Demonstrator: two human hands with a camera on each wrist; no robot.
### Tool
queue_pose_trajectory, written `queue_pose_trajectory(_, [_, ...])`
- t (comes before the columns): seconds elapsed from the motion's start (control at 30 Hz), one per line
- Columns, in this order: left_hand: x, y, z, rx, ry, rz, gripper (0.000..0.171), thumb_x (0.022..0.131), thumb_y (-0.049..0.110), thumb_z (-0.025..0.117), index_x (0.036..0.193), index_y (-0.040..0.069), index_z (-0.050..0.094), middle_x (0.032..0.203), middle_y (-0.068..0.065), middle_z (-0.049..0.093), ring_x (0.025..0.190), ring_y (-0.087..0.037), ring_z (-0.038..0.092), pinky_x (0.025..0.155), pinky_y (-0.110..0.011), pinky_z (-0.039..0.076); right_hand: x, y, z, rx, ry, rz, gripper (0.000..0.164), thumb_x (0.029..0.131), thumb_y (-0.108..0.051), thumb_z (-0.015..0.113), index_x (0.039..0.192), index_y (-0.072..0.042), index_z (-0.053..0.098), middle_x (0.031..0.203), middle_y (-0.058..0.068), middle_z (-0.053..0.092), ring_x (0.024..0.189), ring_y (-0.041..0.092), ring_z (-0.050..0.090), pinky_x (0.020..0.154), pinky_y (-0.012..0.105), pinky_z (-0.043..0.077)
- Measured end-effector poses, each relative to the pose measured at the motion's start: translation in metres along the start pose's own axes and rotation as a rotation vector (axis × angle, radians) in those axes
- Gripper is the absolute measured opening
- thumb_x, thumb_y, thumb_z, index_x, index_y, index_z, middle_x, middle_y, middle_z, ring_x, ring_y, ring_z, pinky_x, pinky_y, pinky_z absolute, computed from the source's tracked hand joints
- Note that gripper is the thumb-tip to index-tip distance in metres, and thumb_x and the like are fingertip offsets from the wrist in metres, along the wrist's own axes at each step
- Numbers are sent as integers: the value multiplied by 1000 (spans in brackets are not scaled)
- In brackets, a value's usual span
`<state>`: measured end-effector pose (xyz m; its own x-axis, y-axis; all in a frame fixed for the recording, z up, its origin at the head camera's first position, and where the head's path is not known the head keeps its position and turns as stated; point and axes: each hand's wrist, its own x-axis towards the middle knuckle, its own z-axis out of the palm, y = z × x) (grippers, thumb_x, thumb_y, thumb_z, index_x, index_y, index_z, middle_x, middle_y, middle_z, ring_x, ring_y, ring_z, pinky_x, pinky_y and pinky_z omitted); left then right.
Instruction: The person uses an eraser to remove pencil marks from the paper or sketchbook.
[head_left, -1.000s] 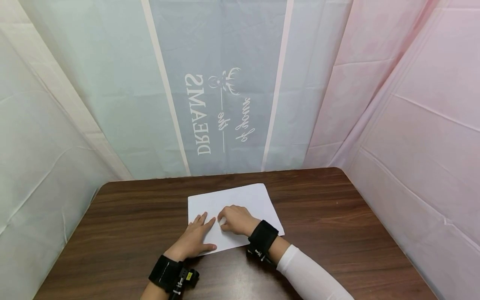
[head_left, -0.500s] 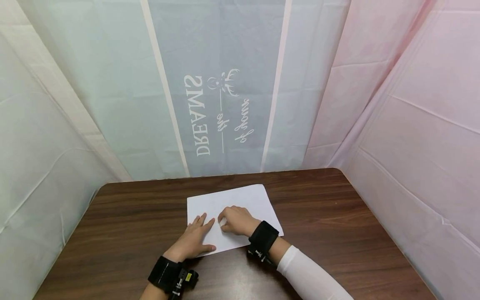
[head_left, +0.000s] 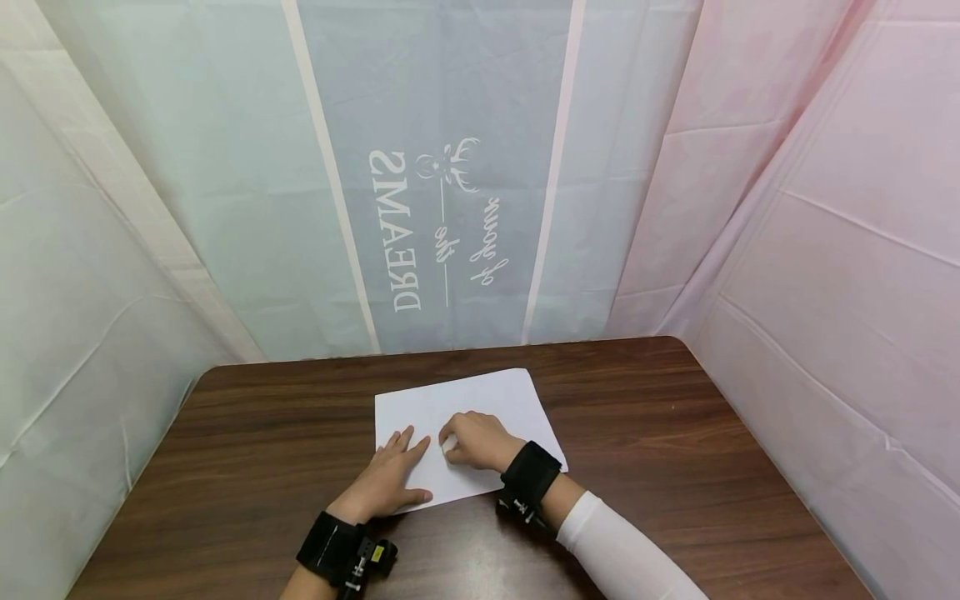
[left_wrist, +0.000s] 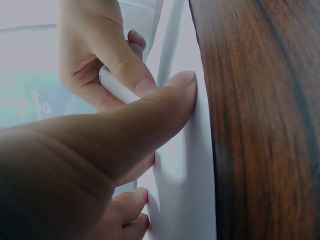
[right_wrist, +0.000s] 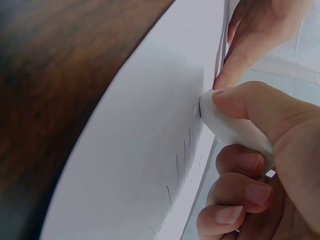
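Head view: table (head_left: pixel 675 483) around paper (head_left: pixel 487 392); left hand (head_left: pixel 386 477) spread across edge; right hand (head_left: pixel 480 440) pinches white block (right_wrist: pixel 234 130).

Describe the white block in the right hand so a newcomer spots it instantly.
On the dark wooden table lies white paper. Over it, the right hand pinches the white block: unlike the flat paper, it is thick and rounded.

White object (right_wrist: pixel 235 131), white paper (head_left: pixel 487 400) with dark strokes (right_wrist: pixel 177 170), brown wood-grained table (head_left: pixel 637 433), black wristbands (head_left: pixel 531 472)

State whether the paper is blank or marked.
Marked: the right wrist view shows thin dark strokes on the paper near the white object in the right hand.
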<state>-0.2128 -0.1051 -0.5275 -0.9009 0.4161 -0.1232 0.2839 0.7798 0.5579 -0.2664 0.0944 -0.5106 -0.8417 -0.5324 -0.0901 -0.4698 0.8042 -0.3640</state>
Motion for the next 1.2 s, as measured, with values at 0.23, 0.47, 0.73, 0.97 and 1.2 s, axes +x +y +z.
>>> queue_pose_trajectory(0.23, [-1,1,0,-17,4,-1,83,82,29,84,151,3,46,163,-30,26,153,-51,20,120,-70,21,-1,2,0,9,-2,-1,24,88,-14,75,111,-16,79,100,-4,78,67,3,54,59,20,45])
queue_pose_trajectory(0.47, [-1,0,0,-11,5,-2,83,82,30,84,151,3,46,163,-29,26,153,-51,20,120,-70,21,-2,4,-1,17,-4,-1,22,87,-15,75,109,-17,79,107,-3,78,68,4,54,57,20,43])
queue_pose_trajectory(0.73, [-1,-1,0,-15,3,-2,83,82,29,84,151,3,45,164,-29,26,153,-51,20,120,-69,21,-3,4,-2,23,-9,1,23,87,-15,75,110,-18,79,109,-3,78,70,4,55,58,20,44])
queue_pose_trajectory(0.97, [0,-1,0,-13,7,-1,84,82,29,84,151,3,45,163,-30,26,153,-51,20,120,-69,21,-3,6,-3,25,-9,0,21,87,-16,76,108,-18,80,107,-3,78,69,5,54,58,20,43])
queue_pose_trajectory(1.2, [0,-1,1,-15,3,-7,83,82,29,84,151,4,45,164,-29,26,153,-51,20,120,-69,21,-4,8,-3,38,-7,3,21,87,-14,75,107,-18,80,106,-3,78,68,5,53,57,21,42])
